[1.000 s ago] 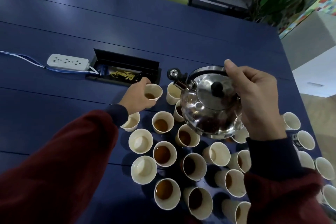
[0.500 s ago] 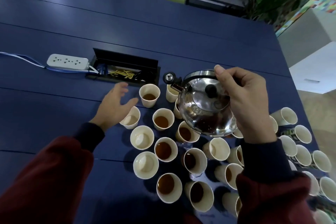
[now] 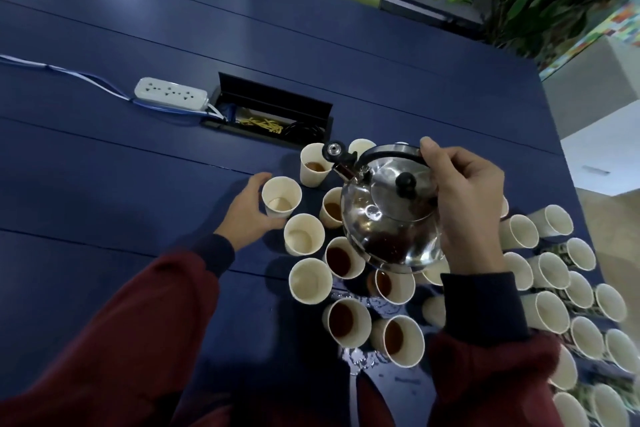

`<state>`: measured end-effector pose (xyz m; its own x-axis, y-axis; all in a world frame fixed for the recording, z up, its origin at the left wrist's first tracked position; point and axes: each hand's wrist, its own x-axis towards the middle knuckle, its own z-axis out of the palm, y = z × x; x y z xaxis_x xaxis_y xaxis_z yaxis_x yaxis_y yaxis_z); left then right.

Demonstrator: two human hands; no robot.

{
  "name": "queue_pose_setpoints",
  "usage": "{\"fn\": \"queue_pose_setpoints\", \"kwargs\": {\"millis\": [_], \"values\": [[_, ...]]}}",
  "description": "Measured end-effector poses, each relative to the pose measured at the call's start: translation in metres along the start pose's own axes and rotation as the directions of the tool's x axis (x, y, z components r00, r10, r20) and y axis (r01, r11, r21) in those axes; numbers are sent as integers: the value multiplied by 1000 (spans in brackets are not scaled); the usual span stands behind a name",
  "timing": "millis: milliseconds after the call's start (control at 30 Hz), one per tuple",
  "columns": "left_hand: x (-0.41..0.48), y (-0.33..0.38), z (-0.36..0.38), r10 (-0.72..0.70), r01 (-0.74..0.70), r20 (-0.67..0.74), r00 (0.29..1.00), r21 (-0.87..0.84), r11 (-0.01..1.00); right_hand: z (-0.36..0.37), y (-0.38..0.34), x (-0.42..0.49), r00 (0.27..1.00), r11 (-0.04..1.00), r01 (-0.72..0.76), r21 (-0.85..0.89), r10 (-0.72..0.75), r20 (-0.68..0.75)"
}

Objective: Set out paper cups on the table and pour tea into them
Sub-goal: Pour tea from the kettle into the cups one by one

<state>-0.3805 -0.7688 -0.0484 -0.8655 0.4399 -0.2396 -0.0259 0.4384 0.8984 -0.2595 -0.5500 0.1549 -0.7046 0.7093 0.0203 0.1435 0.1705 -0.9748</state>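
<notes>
Head view: left hand (image 3: 247, 211) curls fingers and thumb round one cream paper cup (image 3: 281, 198), near-empty, standing on the dark blue plank table (image 3: 104, 166). Right hand (image 3: 467, 204) grips the black handle of one shiny steel kettle (image 3: 388, 218), held above the cups just right of the left hand, spout pointing far-left. Six tea-filled cups (image 3: 343, 258) show around and under the kettle. Two empty cups (image 3: 304, 234) sit just nearer than the left hand. Right of the right hand is a crowd of pale cups (image 3: 550, 312), a dozen or more, some cut off, exact count unclear. Beyond the left hand: one white power strip (image 3: 171, 94), one open black cable box (image 3: 273, 111).
</notes>
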Motion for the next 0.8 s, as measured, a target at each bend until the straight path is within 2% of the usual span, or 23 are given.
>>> {"fn": "queue_pose_setpoints", "kwargs": {"millis": [267, 467, 633, 800], "values": [[0, 5, 5, 43, -61, -126, 991, -145, 988, 21, -13, -21, 994, 984, 98, -149, -90, 57], [-35, 17, -21, 242, -271, -190, 952, -147, 951, 46, -27, -38, 981, 944, 191, -269, -171, 96], [-66, 22, -42, 233, -268, -167, 958, -227, 936, 68, -41, -55, 960, 912, 276, -304, -244, 138], [-82, 12, -63, 237, -269, -159, 958, -222, 937, 87, -52, -70, 945, 884, 320, -340, -270, 186]]}}
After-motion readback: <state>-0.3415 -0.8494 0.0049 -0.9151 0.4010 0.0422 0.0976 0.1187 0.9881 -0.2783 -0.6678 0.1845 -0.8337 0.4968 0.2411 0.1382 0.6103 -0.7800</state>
